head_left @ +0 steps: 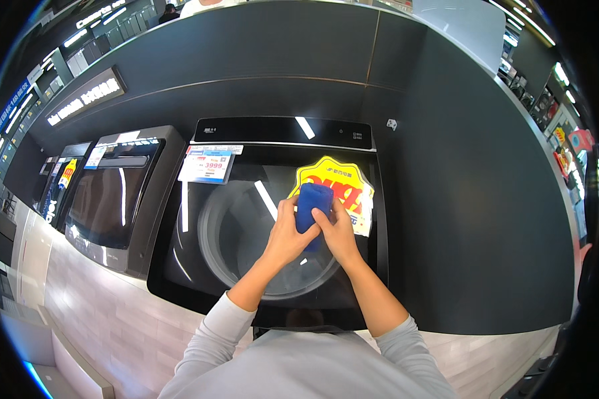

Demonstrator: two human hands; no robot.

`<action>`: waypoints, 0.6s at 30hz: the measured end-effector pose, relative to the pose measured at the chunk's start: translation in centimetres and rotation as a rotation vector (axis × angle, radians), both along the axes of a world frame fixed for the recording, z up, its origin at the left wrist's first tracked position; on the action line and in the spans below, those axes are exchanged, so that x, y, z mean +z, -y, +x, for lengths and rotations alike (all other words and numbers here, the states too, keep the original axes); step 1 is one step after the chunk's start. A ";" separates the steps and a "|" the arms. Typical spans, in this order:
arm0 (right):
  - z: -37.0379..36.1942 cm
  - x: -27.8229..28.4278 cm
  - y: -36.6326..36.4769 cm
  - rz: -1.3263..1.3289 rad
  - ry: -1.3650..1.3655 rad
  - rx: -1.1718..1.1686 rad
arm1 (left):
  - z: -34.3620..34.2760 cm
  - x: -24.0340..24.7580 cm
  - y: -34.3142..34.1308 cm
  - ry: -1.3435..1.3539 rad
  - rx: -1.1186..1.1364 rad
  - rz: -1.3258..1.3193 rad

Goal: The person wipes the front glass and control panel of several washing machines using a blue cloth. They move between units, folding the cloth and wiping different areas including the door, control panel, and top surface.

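Both hands hold a folded blue cloth (315, 197) above the dark glass lid of a top-loading washing machine (236, 266). My left hand (290, 233) grips the cloth's left side, fingers closed on it. From the right, my right hand (336, 229) closes on the same cloth with its thumb across the front. Behind the hands, a yellow promotional sign (326, 171) with red print lies on the lid, partly covered by the cloth and my right hand. A price card (207, 166) sits at the lid's upper left corner.
A black control panel (283, 133) runs along the machine's back edge. More washing machines (113, 193) stand to the left. A tall dark partition (479, 199) rises close on the right and continues behind the machine. Pale wood-look flooring (106, 299) shows at the lower left.
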State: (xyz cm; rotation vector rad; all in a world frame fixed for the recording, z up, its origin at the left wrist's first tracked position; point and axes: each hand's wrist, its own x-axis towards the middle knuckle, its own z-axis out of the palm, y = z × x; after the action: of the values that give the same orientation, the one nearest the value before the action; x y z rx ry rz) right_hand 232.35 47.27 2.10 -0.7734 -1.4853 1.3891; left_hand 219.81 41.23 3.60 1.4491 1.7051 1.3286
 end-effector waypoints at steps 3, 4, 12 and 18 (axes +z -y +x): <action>0.4 0.7 -0.3 -0.097 -0.032 -0.062 | -0.3 0.1 0.0 0.047 0.061 0.075; 0.5 1.1 -0.3 -0.147 -0.080 -0.091 | -0.4 0.2 0.0 0.061 0.104 0.086; 0.4 5.7 -6.3 -0.391 -0.114 -0.123 | -1.8 -2.5 -0.7 -0.488 0.312 0.108; 1.4 3.4 -18.3 0.075 0.460 -0.513 | -1.8 -3.9 -1.0 -0.679 0.263 0.103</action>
State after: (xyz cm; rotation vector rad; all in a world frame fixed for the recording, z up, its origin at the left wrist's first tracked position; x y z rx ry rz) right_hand 233.74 65.54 5.50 -1.3780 -1.5175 0.7941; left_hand 217.97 42.19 -0.35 1.9375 2.3458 1.1280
